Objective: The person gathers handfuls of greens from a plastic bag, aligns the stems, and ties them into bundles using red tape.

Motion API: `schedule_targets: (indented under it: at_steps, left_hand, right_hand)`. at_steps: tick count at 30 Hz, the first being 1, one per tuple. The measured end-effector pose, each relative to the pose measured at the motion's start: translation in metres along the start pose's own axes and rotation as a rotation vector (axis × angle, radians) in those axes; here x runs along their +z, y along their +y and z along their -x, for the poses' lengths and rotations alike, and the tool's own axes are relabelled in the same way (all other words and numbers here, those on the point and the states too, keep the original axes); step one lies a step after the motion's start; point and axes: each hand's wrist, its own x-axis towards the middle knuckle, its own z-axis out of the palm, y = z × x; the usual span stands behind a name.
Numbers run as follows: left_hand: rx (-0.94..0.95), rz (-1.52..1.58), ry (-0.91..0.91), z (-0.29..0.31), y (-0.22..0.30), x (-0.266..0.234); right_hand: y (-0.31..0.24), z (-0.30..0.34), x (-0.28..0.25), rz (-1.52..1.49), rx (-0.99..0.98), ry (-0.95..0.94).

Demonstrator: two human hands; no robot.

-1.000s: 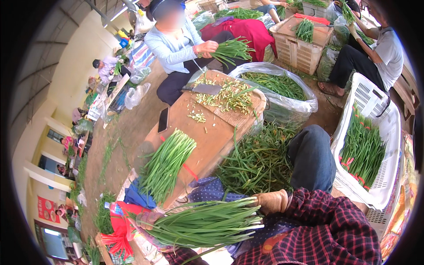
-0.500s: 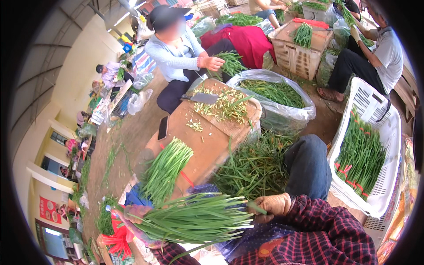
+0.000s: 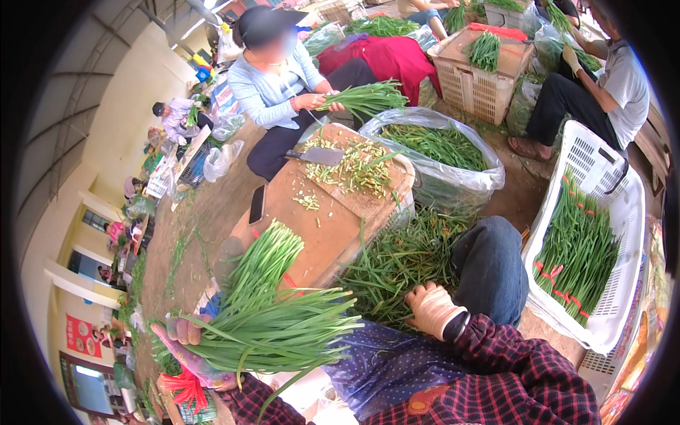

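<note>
Though loose, leaves (image 3: 283, 333) in left hand (image 3: 184, 332)

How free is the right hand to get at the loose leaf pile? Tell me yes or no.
Likely yes: the right hand is at the near edge of the loose leaf pile, beside the bent knee; the hand seems empty, and nothing visible blocks it.

Held leaves (image 3: 276, 333) look smooth, the white crate (image 3: 632, 234) plastic.

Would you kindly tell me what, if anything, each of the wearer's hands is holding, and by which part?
The left hand grips a bunch of green leaves near its left end; whether the right hand holds anything cannot be told.
</note>
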Motion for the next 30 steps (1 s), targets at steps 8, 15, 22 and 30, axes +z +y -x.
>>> schedule_targets:
  at_steps: [8,15,22,30]
  left_hand:
    - [-0.239,0.223,-0.024,-0.027,-0.052,0.054]
    - [-0.305,-0.015,0.087,-0.029,-0.076,0.072]
    - [-0.260,-0.209,0.156,-0.027,-0.083,0.068]
    - [-0.260,-0.027,0.148,-0.050,-0.070,0.058]
  right_hand:
    - [-0.044,-0.008,-0.072,-0.620,-0.515,0.324]
    - [-0.023,-0.025,-0.024,-1.484,-0.347,-0.436]
    - [-0.004,-0.004,0.003,-1.963,-0.270,-0.629]
    - [-0.013,0.001,-0.016,-1.729,-0.178,-0.485]
